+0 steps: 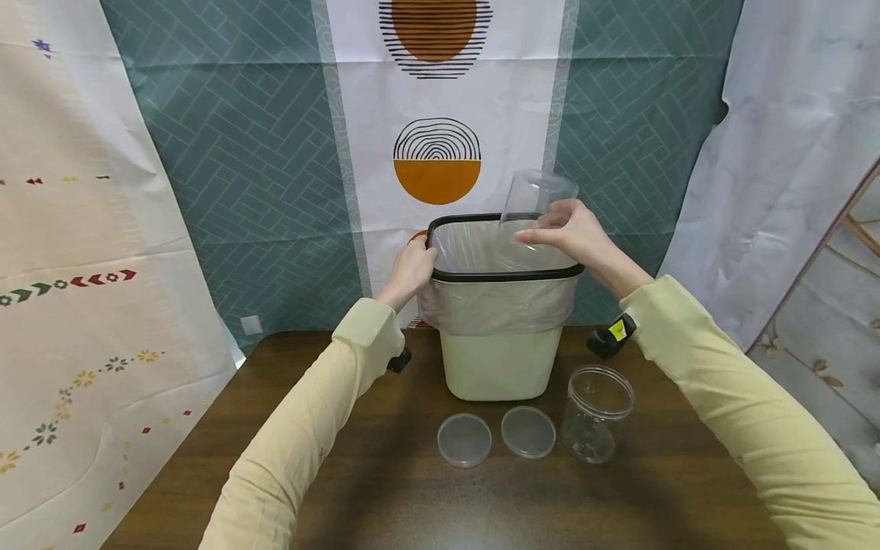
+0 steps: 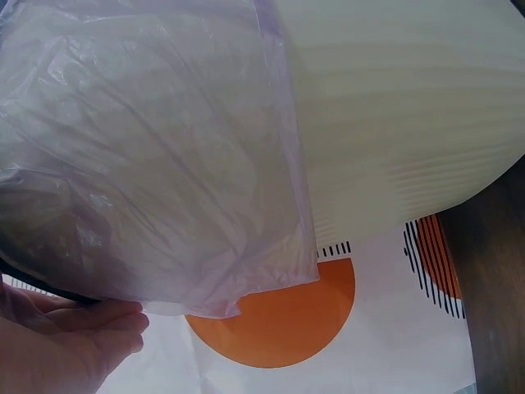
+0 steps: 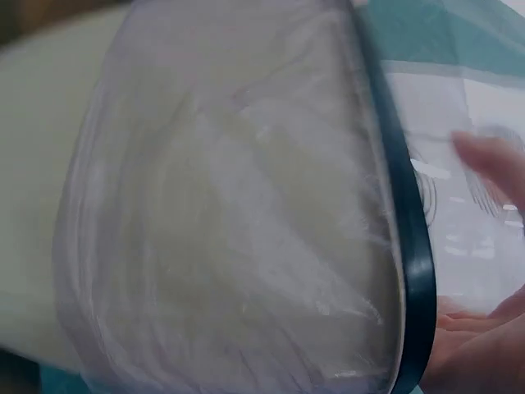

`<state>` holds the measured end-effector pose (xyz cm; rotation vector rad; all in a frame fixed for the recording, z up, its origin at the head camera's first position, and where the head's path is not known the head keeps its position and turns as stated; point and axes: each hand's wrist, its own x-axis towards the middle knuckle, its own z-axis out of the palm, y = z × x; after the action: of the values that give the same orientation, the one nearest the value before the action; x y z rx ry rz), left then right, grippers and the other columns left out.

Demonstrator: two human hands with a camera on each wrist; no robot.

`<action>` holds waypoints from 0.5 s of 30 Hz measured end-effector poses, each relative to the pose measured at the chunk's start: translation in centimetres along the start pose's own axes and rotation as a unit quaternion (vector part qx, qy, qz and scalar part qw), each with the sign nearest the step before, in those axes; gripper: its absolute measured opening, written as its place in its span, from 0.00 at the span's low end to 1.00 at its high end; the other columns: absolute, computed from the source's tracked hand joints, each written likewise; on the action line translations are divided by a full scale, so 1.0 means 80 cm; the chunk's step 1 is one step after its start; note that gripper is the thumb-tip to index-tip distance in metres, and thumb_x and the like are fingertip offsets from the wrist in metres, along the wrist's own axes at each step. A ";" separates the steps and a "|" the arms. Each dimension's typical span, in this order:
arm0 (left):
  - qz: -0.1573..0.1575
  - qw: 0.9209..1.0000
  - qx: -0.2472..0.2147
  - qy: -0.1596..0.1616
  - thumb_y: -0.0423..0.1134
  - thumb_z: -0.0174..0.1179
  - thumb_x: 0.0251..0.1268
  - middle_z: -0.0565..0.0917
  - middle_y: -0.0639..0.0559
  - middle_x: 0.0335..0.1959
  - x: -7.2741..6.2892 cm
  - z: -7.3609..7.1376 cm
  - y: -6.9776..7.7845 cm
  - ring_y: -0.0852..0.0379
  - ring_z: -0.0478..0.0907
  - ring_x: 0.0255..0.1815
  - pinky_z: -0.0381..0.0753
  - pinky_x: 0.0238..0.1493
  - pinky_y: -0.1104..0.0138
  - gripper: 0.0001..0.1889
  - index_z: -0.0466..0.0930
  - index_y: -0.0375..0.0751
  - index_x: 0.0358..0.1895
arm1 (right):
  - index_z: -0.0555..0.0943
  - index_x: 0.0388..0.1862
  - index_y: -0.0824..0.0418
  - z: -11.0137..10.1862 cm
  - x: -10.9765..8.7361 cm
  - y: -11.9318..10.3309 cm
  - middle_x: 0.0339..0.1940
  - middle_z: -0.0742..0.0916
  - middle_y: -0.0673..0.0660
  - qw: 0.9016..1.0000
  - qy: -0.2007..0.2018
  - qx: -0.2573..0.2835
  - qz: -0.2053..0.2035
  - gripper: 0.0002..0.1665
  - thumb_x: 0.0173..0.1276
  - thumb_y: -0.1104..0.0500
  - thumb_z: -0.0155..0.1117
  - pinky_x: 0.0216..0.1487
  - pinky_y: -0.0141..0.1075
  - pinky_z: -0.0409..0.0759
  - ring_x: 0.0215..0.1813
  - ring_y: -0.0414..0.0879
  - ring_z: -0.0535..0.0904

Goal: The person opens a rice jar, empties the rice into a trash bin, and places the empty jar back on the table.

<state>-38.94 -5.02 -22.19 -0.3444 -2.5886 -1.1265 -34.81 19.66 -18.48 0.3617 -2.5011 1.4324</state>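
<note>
A cream trash bin (image 1: 500,367) with a black rim stands on the table, lined with a translucent plastic bag (image 1: 505,309) folded over its outside. At the bin's left side, my left hand (image 1: 412,267) grips the rim; in the left wrist view the fingers (image 2: 119,324) curl at the dark rim beside the bag. My right hand (image 1: 580,235) holds a clear plastic jar (image 1: 525,195), tilted, over the bin's opening. The jar's lower part dips below the rim. The right wrist view shows the bag-covered side and black rim (image 3: 414,246) close up, with the hand partly cut off.
Another clear jar (image 1: 596,416) stands without a lid on the brown table (image 1: 412,504), right of the bin. Two clear round lids (image 1: 464,441) lie in front of the bin. Patterned curtains hang behind (image 1: 261,153) and at both sides.
</note>
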 end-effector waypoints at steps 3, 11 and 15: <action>-0.001 1.000 -0.001 -0.003 0.35 0.38 0.68 0.67 0.38 0.60 0.000 0.000 0.000 0.45 0.62 0.60 0.61 0.57 0.59 0.23 0.59 0.28 0.63 | 0.49 0.67 0.71 -0.005 -0.001 0.000 0.59 0.67 0.65 0.997 -0.024 0.063 0.026 0.56 0.52 0.45 0.69 0.57 0.44 0.63 0.60 0.54 0.64; 0.000 1.000 0.001 -0.002 0.35 0.38 0.67 0.66 0.38 0.61 0.000 0.000 -0.001 0.45 0.61 0.61 0.61 0.57 0.59 0.24 0.58 0.27 0.64 | 0.57 0.59 0.69 -0.001 -0.002 0.003 0.53 0.69 0.64 0.998 0.024 -0.057 -0.027 0.50 0.48 0.45 0.72 0.52 0.46 0.65 0.54 0.55 0.66; 0.001 1.000 0.004 -0.001 0.35 0.38 0.67 0.66 0.38 0.61 0.001 0.000 0.000 0.45 0.61 0.61 0.60 0.57 0.59 0.24 0.59 0.28 0.64 | 0.59 0.54 0.67 0.002 -0.003 0.003 0.50 0.69 0.63 0.989 0.047 -0.128 -0.050 0.47 0.46 0.44 0.73 0.48 0.48 0.65 0.50 0.56 0.66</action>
<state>-38.99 -5.00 -22.18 -0.3468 -2.5937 -1.1156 -34.72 19.70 -18.84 0.3548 -2.5100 1.0509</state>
